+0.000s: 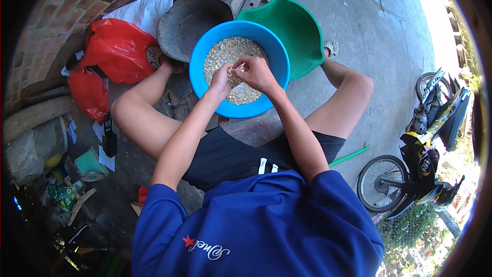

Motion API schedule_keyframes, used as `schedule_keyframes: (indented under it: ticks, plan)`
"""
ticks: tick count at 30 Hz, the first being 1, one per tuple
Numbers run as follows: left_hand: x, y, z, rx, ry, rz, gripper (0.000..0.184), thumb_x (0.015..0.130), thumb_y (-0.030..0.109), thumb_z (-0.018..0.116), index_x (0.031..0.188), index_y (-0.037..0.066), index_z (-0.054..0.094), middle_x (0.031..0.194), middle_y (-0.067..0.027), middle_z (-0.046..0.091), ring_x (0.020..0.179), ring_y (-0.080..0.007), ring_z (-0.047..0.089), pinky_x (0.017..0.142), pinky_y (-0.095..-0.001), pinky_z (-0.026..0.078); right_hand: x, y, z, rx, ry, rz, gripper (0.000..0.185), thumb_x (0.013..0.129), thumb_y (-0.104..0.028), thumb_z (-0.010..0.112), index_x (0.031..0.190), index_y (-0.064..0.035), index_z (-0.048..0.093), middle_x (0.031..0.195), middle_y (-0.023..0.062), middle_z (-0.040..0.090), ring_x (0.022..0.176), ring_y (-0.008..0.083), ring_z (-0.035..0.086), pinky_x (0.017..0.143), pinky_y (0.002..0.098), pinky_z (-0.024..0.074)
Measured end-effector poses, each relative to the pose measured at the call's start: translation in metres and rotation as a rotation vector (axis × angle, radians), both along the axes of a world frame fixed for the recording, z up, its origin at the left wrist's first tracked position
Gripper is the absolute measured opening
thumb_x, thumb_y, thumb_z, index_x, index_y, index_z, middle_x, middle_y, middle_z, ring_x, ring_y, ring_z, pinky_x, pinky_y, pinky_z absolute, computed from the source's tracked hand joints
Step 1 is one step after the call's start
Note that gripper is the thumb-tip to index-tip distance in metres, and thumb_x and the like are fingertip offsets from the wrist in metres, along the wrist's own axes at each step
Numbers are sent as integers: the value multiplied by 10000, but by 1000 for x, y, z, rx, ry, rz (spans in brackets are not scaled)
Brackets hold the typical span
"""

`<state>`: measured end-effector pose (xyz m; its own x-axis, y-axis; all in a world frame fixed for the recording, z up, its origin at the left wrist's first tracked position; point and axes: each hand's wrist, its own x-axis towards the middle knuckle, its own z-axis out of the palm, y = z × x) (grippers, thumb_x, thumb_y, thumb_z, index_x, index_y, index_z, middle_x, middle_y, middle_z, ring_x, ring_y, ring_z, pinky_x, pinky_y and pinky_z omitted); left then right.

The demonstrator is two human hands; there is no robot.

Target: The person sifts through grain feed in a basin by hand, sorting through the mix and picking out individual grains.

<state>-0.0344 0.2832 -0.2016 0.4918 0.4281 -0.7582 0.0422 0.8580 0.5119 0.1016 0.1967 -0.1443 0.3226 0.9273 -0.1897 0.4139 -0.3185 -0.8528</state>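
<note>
A blue basin (281,54) between my legs holds a layer of pale yellow and whitish grain (241,46), which looks like corn kernels. Over the grain, my left hand (221,81) is cupped with a small heap of kernels in it. My right hand (257,75) meets it from the other side, thumb and fingertips pinched together above the heap. Whatever lies between those fingertips is too small to make out.
Behind the basin stand a dark round pan (177,20) and a green scoop-shaped basin (307,36). Red plastic bags (120,46) lie to the left by a brick wall (77,0). A motorcycle (420,159) stands at right, near a green stick (351,156).
</note>
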Motion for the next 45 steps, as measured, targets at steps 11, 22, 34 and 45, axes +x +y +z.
schedule_keyframes:
  ticks: [11, 22, 34, 45]
  plan:
    - [-6, 2, -18, -23, 26, 15, 166, 983, 246, 543, 1026, 97, 603, 961, -60, 581, 828, -172, 588, 735, -379, 537, -12, -1, -32, 179, -187, 130, 190, 802, -179, 716, 939, -57, 768, 610, 153, 618, 586, 305, 651, 628, 437, 518]
    - [-2, 1, -8, -35, -57, 2, 309, 1027, 232, 468, 1209, 5, 572, 1116, -143, 675, 1023, -256, 696, 911, -463, 590, 21, -1, -27, -76, 1166, -19, 235, 949, -202, 471, 767, -74, 546, 609, -30, 452, 467, 106, 364, 455, 322, 317]
    - [1, 1, 2, -41, -60, -24, 294, 1037, 235, 470, 1206, 17, 571, 1179, -161, 664, 1072, -264, 685, 935, -474, 594, 16, -5, -11, -3, 48, 78, 212, 812, -206, 728, 932, -40, 786, 713, 173, 701, 679, 252, 716, 677, 395, 556]
    - [2, 2, 10, -43, -115, -65, 371, 1037, 200, 414, 1228, -66, 588, 1183, -227, 660, 1038, -323, 711, 884, -453, 601, 28, -3, -39, 107, 1135, -209, 77, 989, -157, 508, 954, -89, 501, 637, -36, 445, 500, 87, 424, 483, 256, 357]
